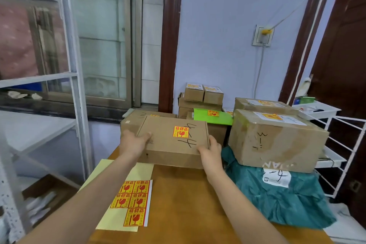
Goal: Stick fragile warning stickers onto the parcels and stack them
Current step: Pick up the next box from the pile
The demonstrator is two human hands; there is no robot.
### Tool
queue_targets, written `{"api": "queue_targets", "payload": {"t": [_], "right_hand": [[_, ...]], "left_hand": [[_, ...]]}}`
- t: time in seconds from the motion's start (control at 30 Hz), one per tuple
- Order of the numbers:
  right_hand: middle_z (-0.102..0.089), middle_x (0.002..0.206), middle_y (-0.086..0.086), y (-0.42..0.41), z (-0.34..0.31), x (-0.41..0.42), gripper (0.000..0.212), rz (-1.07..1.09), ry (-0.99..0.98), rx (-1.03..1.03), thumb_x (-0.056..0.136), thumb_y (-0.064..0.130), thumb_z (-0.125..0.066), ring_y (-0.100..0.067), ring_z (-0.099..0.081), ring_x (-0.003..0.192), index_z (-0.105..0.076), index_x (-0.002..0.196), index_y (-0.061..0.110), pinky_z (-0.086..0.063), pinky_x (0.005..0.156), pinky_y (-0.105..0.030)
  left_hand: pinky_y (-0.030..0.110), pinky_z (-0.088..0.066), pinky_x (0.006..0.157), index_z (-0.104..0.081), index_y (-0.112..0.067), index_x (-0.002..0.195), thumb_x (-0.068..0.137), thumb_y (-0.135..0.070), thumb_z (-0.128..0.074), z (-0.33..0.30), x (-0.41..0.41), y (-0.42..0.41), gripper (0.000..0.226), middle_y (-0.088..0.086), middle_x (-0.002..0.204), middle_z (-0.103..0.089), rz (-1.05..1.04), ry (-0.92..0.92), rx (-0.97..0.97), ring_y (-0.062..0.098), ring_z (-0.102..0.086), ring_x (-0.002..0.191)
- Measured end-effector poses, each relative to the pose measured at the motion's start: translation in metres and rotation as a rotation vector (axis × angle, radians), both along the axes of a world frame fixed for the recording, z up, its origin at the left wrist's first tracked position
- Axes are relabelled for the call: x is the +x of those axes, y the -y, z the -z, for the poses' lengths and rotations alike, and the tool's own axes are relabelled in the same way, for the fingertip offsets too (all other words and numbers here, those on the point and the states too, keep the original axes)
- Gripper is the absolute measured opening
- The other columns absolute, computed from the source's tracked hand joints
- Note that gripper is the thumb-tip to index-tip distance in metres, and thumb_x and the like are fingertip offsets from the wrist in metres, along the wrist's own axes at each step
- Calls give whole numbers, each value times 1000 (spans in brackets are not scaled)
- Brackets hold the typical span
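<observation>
A flat brown cardboard parcel [170, 140] marked "4-4" carries a yellow and red fragile sticker [180, 131] on its top. My left hand [134, 141] grips its left near corner and my right hand [211, 151] grips its right near corner, holding it at the far end of the wooden table [188, 204]. A pale yellow backing sheet [118, 214] with several fragile stickers [133, 200] lies on the table under my left forearm. Behind the held parcel sits another brown box [132, 120].
To the right a large box [277, 140] rests on a teal plastic bag parcel [283, 200], with another stickered box [263, 104] behind. A green envelope [213, 116] and small stacked boxes [204, 94] stand by the wall. White racks flank both sides.
</observation>
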State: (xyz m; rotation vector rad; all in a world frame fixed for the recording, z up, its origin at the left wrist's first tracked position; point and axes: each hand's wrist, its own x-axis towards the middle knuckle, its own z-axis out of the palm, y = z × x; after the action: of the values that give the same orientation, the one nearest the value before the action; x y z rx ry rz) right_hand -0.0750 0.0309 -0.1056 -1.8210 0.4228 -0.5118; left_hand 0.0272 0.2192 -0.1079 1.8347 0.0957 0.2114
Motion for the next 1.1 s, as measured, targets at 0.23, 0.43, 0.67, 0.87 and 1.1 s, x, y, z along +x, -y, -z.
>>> {"api": "queue_targets", "payload": {"t": [0.23, 0.43, 0.67, 0.87, 1.1], "right_hand": [[-33, 132, -1, -8, -8, 22, 61, -66, 45, -3, 91, 13, -48, -26, -36, 125, -28, 148, 22, -35, 108, -46], [-31, 137, -1, -16, -23, 49, 65, -124, 97, -14, 91, 12, -48, -24, -31, 132, -23, 150, 20, -31, 111, -46], [-22, 152, -1, -22, -40, 74, 67, -167, 124, 19, 92, 10, -46, -20, -21, 141, -17, 152, 18, -23, 116, -42], [-33, 143, 0, -29, -48, 90, 55, -210, 174, 51, 92, 5, -45, -13, -34, 126, -34, 145, 16, -28, 107, -28], [-49, 99, 23, -33, -49, 105, 51, -279, 207, 126, 94, 2, -45, 0, -46, 96, -39, 142, 17, -34, 86, -18]], "left_hand": [[41, -51, 76, -41, -12, 114, 82, -46, -67, -7, 16, -15, 54, 10, 111, -56, -42, 8, 24, 30, -57, 98], [27, -34, 54, -40, -9, 104, 87, -40, -64, -29, 25, -27, 42, 3, 90, -50, -95, 77, -15, 14, -48, 74], [24, -31, 54, -37, -12, 101, 89, -35, -62, -40, 40, -28, 35, -4, 81, -42, -123, 134, -77, 7, -43, 70], [23, -32, 56, -39, -13, 101, 89, -31, -62, -41, 59, -28, 31, -5, 82, -41, -179, 167, -162, 6, -40, 69], [21, -35, 59, -36, -16, 109, 90, -28, -61, -38, 71, -28, 34, 2, 103, -45, -195, 206, -216, 8, -45, 78]]}}
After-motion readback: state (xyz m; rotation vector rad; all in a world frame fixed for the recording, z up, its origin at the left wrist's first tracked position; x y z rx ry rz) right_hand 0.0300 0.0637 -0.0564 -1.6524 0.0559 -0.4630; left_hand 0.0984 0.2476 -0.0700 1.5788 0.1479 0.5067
